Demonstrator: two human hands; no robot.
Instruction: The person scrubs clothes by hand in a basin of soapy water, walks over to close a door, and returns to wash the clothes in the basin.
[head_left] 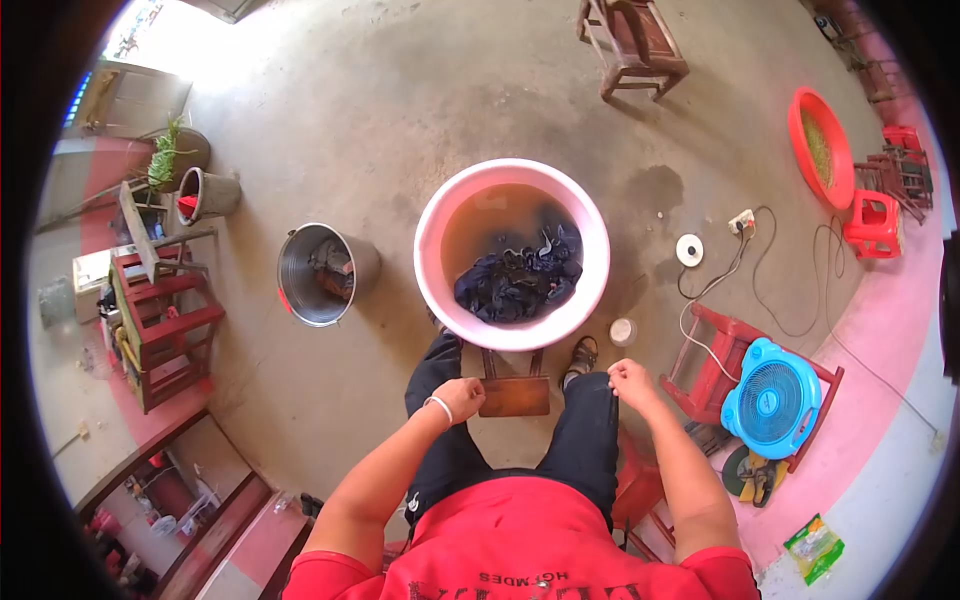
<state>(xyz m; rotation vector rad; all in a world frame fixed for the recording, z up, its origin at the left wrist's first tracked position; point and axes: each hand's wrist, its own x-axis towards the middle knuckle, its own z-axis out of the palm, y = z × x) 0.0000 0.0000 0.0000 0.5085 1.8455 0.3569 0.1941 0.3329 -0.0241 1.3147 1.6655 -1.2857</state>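
My left hand (459, 399), with a white band at the wrist, is over one thigh beside a small wooden board (514, 396). My right hand (630, 382) is at the other knee, its fingers closed near the dark trouser cloth. Whether either hand pinches the cloth is too small to tell. In front of my knees stands a pink-white basin (430, 250) of brownish water. Dark wet clothes (520, 283) lie in it, partly above the water. Neither hand touches the basin.
A metal bucket (362, 268) holding dark cloth stands left of the basin. To the right are a small white cup (622, 332), a white round object (689, 250), cables, and a blue fan (770, 398) on a red stool. A wooden chair (640, 70) stands ahead.
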